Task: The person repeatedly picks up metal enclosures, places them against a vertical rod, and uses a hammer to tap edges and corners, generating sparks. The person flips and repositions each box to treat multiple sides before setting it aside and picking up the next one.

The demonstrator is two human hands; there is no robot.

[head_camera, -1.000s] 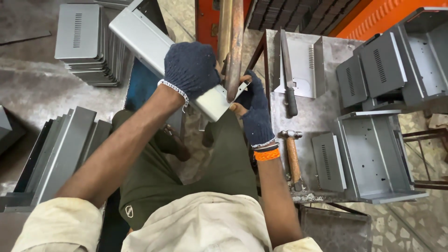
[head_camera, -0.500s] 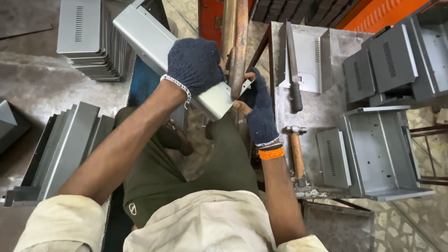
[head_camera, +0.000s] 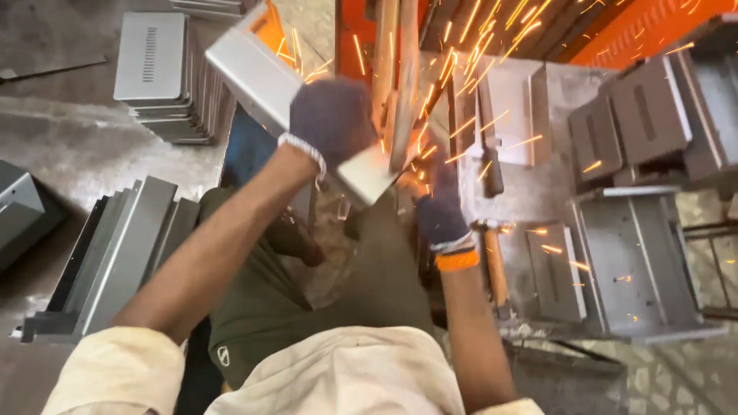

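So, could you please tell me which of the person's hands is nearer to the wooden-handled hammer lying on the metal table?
The right hand. It sits just left of the hammer, close to its head. The left hand is farther away, up and to the left, gripping the grey metal panel.

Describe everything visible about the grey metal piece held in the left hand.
The grey metal piece is a long, folded sheet-metal part, light grey and smooth, with bent edges like a shallow channel. It is tilted, running from upper left down to lower right. The gloved left hand wraps over its lower half; the gloved right hand sits beside its lower end. Orange sparks fly from that end, which glows orange and is motion-blurred.
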